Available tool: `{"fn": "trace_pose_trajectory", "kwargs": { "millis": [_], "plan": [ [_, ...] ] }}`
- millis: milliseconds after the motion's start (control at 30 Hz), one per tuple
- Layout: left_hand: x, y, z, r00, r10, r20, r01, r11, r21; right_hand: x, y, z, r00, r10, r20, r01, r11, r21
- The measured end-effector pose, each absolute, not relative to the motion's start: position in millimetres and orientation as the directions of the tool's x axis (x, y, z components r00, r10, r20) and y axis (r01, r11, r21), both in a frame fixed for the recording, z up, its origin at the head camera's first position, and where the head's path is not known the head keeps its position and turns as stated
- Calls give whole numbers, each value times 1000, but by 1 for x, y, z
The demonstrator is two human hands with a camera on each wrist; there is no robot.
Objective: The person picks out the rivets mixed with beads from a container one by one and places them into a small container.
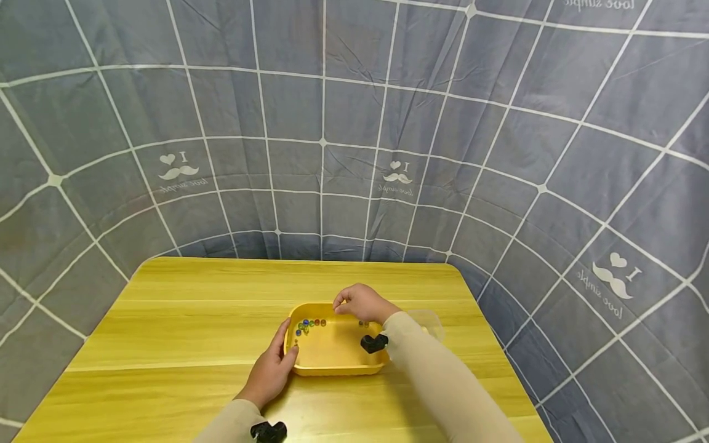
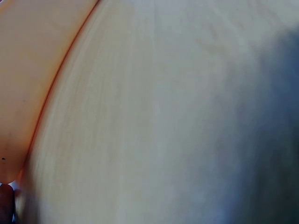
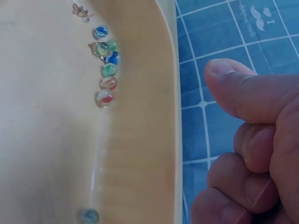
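Observation:
A yellow plastic tray stands on the table. My left hand grips its left end, thumb at the rim and fingers along the outer wall. Above the far rim is my right hand, fingers curled and thumb laid over them; no object shows in it. Colourful glass marbles line the tray's far wall toward the left corner, with a small metallic charm beyond them. A separate marble lies farther along that wall. Only a fingertip of my left hand appears in the left wrist view.
A clear plastic lid-like piece lies right of the tray, partly behind my right sleeve. The yellow wood-grain table ends at a grey-blue gridded curtain.

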State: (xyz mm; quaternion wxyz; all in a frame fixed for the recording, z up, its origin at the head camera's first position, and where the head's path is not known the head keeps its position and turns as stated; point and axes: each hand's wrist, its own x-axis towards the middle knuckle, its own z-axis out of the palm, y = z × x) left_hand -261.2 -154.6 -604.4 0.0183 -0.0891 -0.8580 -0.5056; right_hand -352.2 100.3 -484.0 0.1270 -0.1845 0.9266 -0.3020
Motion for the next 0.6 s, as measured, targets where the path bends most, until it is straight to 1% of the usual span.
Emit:
{"fn": "trace_pose_trajectory", "kwargs": {
  "millis": [233,400,600],
  "plan": [
    [-262,-154,-606,-982,139,131,182,473,862,-353,121,-476,-905,-418,-81,-291,744,-601],
    [-262,-154,-605,-984,140,113,167,474,864,-347,141,-467,-922,-381,-68,-260,738,-622],
    [-262,-154,-606,-984,140,106,161,477,864,-339,171,-461,-943,-331,-39,-239,751,-615]
  ]
}}
